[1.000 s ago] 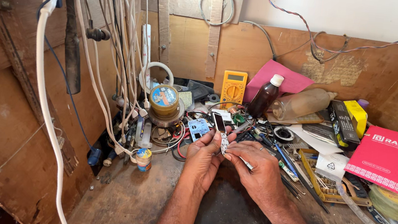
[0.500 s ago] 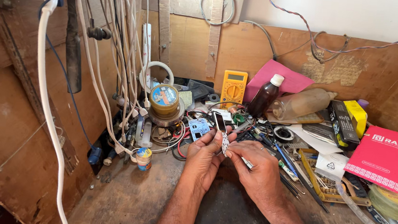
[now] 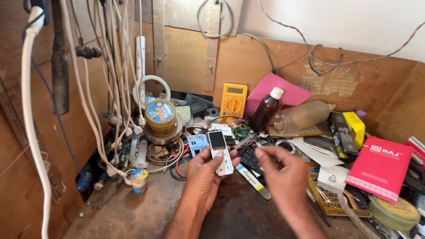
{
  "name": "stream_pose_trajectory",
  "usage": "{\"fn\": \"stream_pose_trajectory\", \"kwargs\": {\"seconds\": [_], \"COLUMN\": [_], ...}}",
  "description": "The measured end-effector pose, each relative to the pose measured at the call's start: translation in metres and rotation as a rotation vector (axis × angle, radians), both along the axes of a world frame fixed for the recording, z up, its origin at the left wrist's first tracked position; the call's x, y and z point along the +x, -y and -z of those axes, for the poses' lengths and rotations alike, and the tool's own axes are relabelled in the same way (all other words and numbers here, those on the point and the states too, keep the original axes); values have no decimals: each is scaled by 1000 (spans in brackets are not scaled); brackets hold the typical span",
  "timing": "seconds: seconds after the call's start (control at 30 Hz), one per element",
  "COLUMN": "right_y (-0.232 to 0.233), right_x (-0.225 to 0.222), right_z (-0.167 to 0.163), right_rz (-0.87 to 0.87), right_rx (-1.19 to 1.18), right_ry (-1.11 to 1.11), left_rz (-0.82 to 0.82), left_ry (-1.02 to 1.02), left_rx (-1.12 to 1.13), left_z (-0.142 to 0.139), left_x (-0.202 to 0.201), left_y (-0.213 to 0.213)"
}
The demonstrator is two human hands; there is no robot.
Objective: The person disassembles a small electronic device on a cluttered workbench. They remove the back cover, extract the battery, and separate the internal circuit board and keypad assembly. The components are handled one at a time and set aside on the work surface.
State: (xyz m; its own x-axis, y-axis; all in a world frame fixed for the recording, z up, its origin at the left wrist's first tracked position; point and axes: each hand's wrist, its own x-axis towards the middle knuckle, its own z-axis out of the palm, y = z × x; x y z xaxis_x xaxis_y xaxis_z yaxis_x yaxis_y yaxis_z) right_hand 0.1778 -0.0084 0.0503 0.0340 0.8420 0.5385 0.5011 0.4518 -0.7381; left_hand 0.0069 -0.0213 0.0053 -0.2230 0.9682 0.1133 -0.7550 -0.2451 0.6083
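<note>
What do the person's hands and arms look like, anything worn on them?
Both arms are bare as far as the picture shows, with no sleeves in view. The left hand and right hand wear no gloves. No watch, bracelet or ring shows on the wrists or fingers, though the fingers are too small to rule out a thin ring.

1. Scene bright and warm; strongest light falls from the top centre, where the wall [image 3: 192, 0] is blown out to white.
2. Soft shadows lie under the hanging cables [image 3: 111, 49].
3. Right hand [image 3: 282, 174] slightly motion-blurred.
4. Wide-angle lens bends the edges; corners softer.
</note>
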Motion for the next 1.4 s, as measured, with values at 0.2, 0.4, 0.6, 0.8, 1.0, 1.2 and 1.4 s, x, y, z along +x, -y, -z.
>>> {"fn": "stream_pose_trajectory", "kwargs": {"seconds": [0.2,0.4,0.6,0.8,1.0,1.2,1.4], "right_y": [-24,-7,-3,-3,-12,-14,-10], "right_x": [85,131,148,140,142,148,102], "right_z": [-37,-23,-23,-20,-9,-9,-13], "right_rz": [91,152,320,327,333,352,-89], "right_rx": [-197,-533,-439,-516,-562,-351,-345], "right_ry": [437,526,617,697,644,483,-127], "left_rz": [72,74,72,65,48,9,-47], "left_ry": [-25,-52,-44,-44,-162,-191,-164], "left_rx": [-14,-40,-57,-37,-119,-122,-91], "left_z": [-1,-8,-11,-15,-19,-13,-7], "left_x": [2,2,0,2,0,1,2], "left_y": [-1,6,8,9,13,11,4]}}
